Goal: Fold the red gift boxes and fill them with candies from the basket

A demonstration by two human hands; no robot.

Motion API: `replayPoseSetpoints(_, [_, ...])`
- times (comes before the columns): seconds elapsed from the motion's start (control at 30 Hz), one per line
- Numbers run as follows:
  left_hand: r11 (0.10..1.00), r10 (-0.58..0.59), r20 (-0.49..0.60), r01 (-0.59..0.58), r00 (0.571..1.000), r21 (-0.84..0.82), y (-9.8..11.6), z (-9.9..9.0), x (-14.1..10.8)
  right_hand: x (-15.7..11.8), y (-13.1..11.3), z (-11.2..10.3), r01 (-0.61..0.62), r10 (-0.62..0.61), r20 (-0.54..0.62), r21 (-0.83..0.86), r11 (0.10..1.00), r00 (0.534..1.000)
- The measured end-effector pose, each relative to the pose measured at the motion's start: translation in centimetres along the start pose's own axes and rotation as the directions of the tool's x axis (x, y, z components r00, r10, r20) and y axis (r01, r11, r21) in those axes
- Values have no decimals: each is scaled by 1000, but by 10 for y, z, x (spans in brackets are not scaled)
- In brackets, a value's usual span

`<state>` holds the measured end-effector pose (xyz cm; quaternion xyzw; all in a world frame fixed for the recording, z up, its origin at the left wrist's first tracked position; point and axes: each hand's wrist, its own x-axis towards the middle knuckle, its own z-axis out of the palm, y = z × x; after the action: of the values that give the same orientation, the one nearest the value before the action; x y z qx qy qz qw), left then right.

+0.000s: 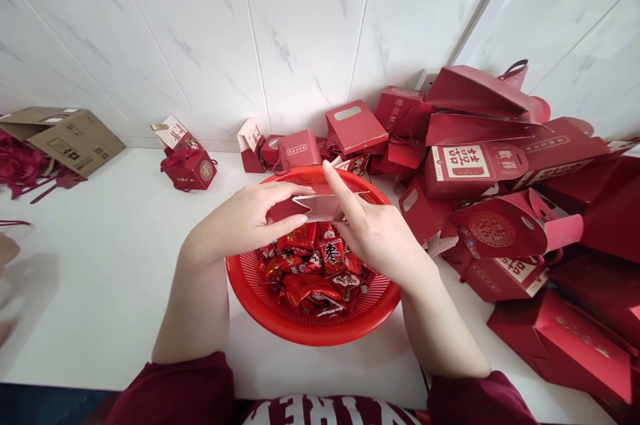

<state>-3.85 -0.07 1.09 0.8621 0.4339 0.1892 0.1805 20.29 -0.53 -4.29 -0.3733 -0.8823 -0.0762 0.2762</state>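
Before me spreads a white table (110, 291), with red boxes (493, 230) heaped along its right side. Near the middle stands a red basket (315, 335). Above it, my left hand (250, 215) pinches one end of a small carton (323, 207); my right hand (377, 235) holds the other. Beneath lie red-wrapped sweets (331, 258).

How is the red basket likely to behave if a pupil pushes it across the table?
The basket would probably slide rather than roll, as it sits upright on the table. Its candies could shift, since they lie in a heap of separate packets. The basket looks like thin, perforated plastic, so it might flex slightly.
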Motion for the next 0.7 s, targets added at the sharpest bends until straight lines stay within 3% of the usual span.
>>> replayPoseSetpoints(0.07, [999, 40, -9, -40, 999, -26, 1, 1, 3, 1, 0, -2, -13, 13, 20, 41, 999, 1000])
replayPoseSetpoints(0.17, [1000, 4, -118, -6, 993, -17, 5, 5, 6, 2, -1, -9, 3, -3, 0, 104, 995, 1000])
replayPoseSetpoints(0.27, [997, -67, -181, 60, 981, -47, 4, 7, 7, 5, 0, -15, 37, -14, -120, 192, 981, 993])
replayPoseSetpoints(0.37, [988, -123, -157, 106, 980, -115, 0, 6, 7, 7, 4, -17, 66, -32, -194, 174, 983, 980])
replayPoseSetpoints(0.57, [967, -179, -130, 149, 975, -207, -2, 9, 12, 5, 15, -2, 42, -10, -162, 191, 981, 987])
replayPoseSetpoints(0.7, [986, -159, -312, 135, 937, -97, 7, 17, 14, 4, 17, 4, 24, -10, -106, 131, 991, 994])
